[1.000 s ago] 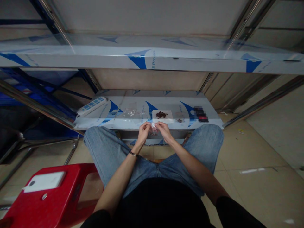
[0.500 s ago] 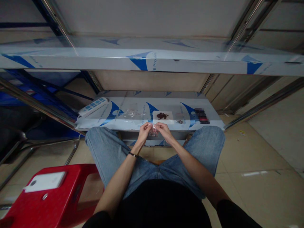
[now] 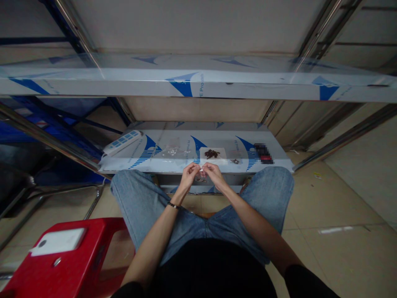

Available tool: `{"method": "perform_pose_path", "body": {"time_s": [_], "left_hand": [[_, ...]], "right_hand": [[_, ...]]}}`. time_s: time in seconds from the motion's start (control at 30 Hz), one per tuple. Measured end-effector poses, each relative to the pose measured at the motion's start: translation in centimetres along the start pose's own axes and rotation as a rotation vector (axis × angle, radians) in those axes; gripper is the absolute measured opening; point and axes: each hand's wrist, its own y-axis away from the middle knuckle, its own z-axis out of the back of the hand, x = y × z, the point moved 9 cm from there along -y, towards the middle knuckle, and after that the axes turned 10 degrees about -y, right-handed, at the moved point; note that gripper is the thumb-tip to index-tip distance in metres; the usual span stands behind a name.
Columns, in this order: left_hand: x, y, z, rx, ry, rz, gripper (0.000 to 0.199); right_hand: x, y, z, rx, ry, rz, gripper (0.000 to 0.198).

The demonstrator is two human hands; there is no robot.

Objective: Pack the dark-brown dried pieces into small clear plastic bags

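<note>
the left hand and right hand pinch a small clear bag between them (its contents are too small to identify). directly beyond the hands, a white sheet carries dark pieces. beyond and left: clear plastic wrappers, then a power strip. beyond and right: small shiny pieces.

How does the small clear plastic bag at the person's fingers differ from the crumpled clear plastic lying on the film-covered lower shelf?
The small clear plastic bag hangs from the left hand and right hand; the crumpled clear plastic lies on the lower shelf. The bag looks narrow, while the crumpled plastic spreads wider. Both are see-through.
</note>
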Motion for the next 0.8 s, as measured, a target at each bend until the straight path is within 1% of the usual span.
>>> {"method": "perform_pose_path", "body": {"time_s": [0.13,0.3,0.4,0.53,0.6,0.7,0.8], "left_hand": [[-0.6,0.2,0.2,0.011,-0.064,-0.020,0.033],[0.4,0.2,0.0,0.033,-0.034,0.036,0.032],[1.2,-0.1,0.7,-0.031,0.030,0.066,0.031],[1.8,-0.5,2.4,-0.187,0.079,0.094,0.028],[1.9,-0.5,3.0,-0.236,0.077,0.097,0.027],[2.1,-0.6,3.0,-0.235,0.073,0.098,0.027],[2.1,-0.6,2.1,-0.177,0.033,0.073,0.031]], "right_hand": [[-0.4,0.0,-0.3,0.059,-0.022,-0.016,0.039],[0.0,-0.1,-0.6,0.085,-0.060,-0.009,0.039],[-0.1,-0.4,-0.3,0.039,-0.065,-0.023,0.041],[-1.0,-1.1,1.2,-0.103,-0.065,-0.048,0.046],[-1.4,-1.3,1.7,-0.143,-0.076,-0.061,0.046],[-1.7,-1.3,2.1,-0.145,-0.083,-0.068,0.045],[-1.5,-1.0,2.3,-0.138,-0.085,-0.060,0.044]]}}
